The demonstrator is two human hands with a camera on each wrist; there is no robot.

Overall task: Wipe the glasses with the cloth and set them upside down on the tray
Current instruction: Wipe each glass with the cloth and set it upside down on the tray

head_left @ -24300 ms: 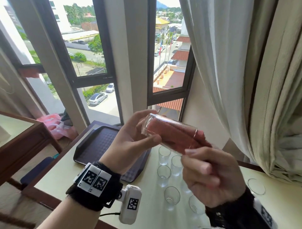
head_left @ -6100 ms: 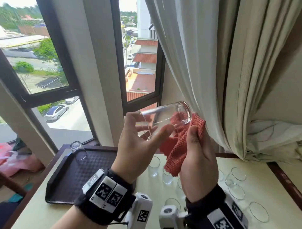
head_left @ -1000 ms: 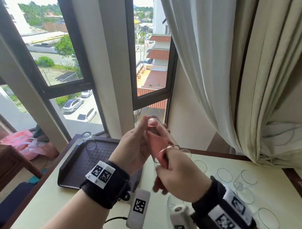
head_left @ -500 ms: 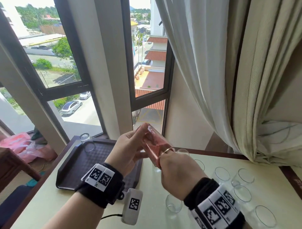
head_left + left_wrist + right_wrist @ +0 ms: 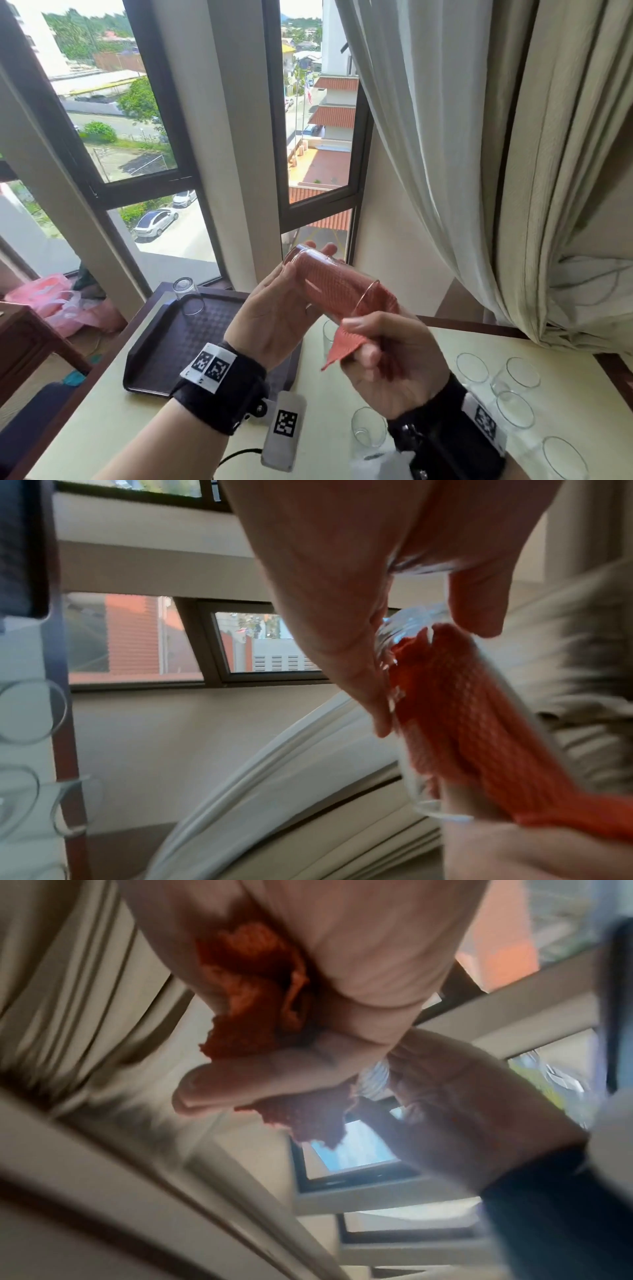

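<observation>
Head view, centre of frame: left hand (image 5: 274, 318) grips a glass (image 5: 329, 281) near its base, thumb on one side, fingers curled round the other. Glass is tilted, base toward the window, mouth toward lower right. Red cloth (image 5: 346, 291) is stuffed inside it and spills out of the mouth.

Right hand (image 5: 394, 363) sits just below the mouth, fingers curled and pinching the loose end of the cloth. A corner of cloth hangs left of that hand.

Left wrist view: thumb and fingers (image 5: 342, 642) clamp the glass, cloth bunched inside; picture is blurred toward the right. Right wrist view: fingers (image 5: 240, 1080) closed on folds of cloth, heavy blur.

Tray (image 5: 164, 346), dark, lies at lower left on the desk (image 5: 102, 428). One glass already inverted (image 5: 187, 296) stands in the tray's far left corner.

Upright glasses wait on the desk at lower right (image 5: 513, 387), several in a loose group; one more (image 5: 368, 428) between the wrists; another partly hidden behind the hands.

Curtain (image 5: 479, 154) fills the upper right. Window (image 5: 144, 120) at upper left and centre.
</observation>
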